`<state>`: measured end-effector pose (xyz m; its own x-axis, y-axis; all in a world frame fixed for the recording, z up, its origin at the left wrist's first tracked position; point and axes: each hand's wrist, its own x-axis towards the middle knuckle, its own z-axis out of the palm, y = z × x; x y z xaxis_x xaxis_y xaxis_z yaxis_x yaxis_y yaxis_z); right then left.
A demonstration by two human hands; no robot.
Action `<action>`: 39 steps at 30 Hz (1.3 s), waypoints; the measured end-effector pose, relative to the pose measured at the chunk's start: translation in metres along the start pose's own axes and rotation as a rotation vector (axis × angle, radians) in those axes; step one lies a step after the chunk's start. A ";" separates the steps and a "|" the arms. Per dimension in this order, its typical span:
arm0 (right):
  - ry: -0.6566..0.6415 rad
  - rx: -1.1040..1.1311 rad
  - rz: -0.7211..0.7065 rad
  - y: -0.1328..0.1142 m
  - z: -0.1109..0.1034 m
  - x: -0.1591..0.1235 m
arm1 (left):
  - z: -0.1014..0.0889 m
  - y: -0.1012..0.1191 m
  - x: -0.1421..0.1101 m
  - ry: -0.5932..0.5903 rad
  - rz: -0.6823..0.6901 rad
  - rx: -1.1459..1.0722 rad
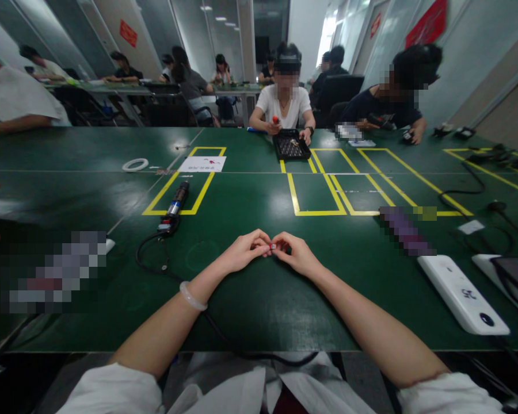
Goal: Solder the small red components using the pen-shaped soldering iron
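Note:
My left hand (247,252) and my right hand (297,254) meet fingertip to fingertip above the green table. Between them they pinch a small red and white piece (273,246). It is too small to name, and my fingers cover part of it. Thumb and fingers of both hands are closed together around it. Left of my hands lies a corded electric screwdriver (175,206), its black cable looping down and under my left forearm.
Yellow tape outlines (322,213) mark the green table (259,310). A white power bank (464,296) lies at the right, a paper sheet (204,164) and a white tape roll (135,165) at the back left. Opposite, a person holds a black tray (291,150).

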<state>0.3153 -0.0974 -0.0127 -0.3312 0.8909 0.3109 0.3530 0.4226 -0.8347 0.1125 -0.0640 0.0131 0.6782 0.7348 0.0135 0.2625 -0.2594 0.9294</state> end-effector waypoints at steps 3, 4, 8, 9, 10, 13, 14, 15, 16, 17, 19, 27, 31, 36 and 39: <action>0.005 0.085 0.061 0.005 0.001 0.000 | 0.000 0.002 -0.001 -0.005 0.009 0.015; 0.004 0.132 0.084 0.007 0.001 0.001 | 0.000 0.003 -0.002 0.006 0.020 0.055; 0.000 0.344 0.141 0.013 0.004 0.002 | 0.001 0.007 -0.003 0.056 0.083 0.226; 0.002 0.372 0.152 0.014 0.005 0.003 | 0.001 0.008 -0.003 0.066 0.094 0.254; 0.003 0.386 0.160 0.014 0.005 0.003 | 0.001 0.008 -0.003 0.073 0.101 0.275; 0.001 0.375 0.157 0.012 0.006 0.003 | 0.001 0.007 -0.003 0.092 0.109 0.299; 0.002 0.359 0.147 0.011 0.005 0.002 | 0.000 0.006 -0.003 0.096 0.108 0.297; 0.004 0.339 0.137 0.010 0.005 0.002 | 0.000 0.006 -0.003 0.098 0.107 0.292; 0.006 0.316 0.128 0.009 0.005 0.002 | -0.001 0.006 -0.003 0.100 0.106 0.287; 0.009 0.296 0.123 0.008 0.005 0.002 | -0.001 0.005 -0.004 0.100 0.105 0.283; 0.009 0.267 0.121 0.007 0.004 0.001 | -0.001 0.006 -0.004 0.089 0.107 0.271; 0.049 0.158 0.153 0.009 0.001 0.002 | -0.033 -0.001 -0.004 0.213 0.051 0.410; 0.073 0.103 0.183 0.008 0.000 0.003 | -0.085 -0.027 -0.017 0.586 -0.083 0.835; 0.060 0.112 0.180 0.011 0.002 0.003 | -0.151 -0.064 -0.054 0.866 -0.489 1.027; 0.058 0.113 0.174 0.011 0.002 0.003 | -0.175 -0.077 -0.071 0.840 -0.686 0.874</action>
<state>0.3167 -0.0907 -0.0222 -0.2218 0.9582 0.1808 0.2989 0.2433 -0.9227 -0.0757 0.0137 0.0056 -0.2876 0.9446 0.1582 0.9213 0.2276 0.3153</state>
